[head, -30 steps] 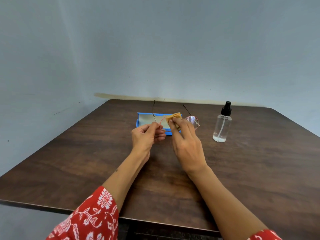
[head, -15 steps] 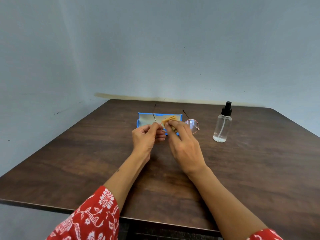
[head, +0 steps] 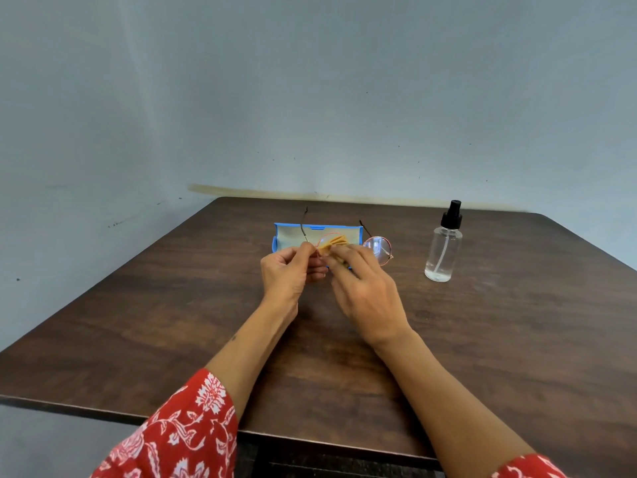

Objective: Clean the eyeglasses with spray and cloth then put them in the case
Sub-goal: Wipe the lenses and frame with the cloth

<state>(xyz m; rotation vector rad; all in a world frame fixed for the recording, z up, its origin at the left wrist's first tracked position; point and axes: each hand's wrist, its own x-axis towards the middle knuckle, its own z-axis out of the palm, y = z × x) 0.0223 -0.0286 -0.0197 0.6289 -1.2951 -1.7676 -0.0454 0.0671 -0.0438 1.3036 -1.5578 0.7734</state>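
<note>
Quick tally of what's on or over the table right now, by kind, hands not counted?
Eyeglasses: 1, held by the left hand
Cloth: 1, yellow, pinched on a lens by the right hand
Case: 1, blue, lying open
Spray bottle: 1, clear with a black top, standing upright
Total: 4

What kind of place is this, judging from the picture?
Probably a plain indoor room, perhaps set up for recording: a dark wooden table pushed into a corner of bare grey-blue walls, with only a spray bottle and glasses case.
</note>
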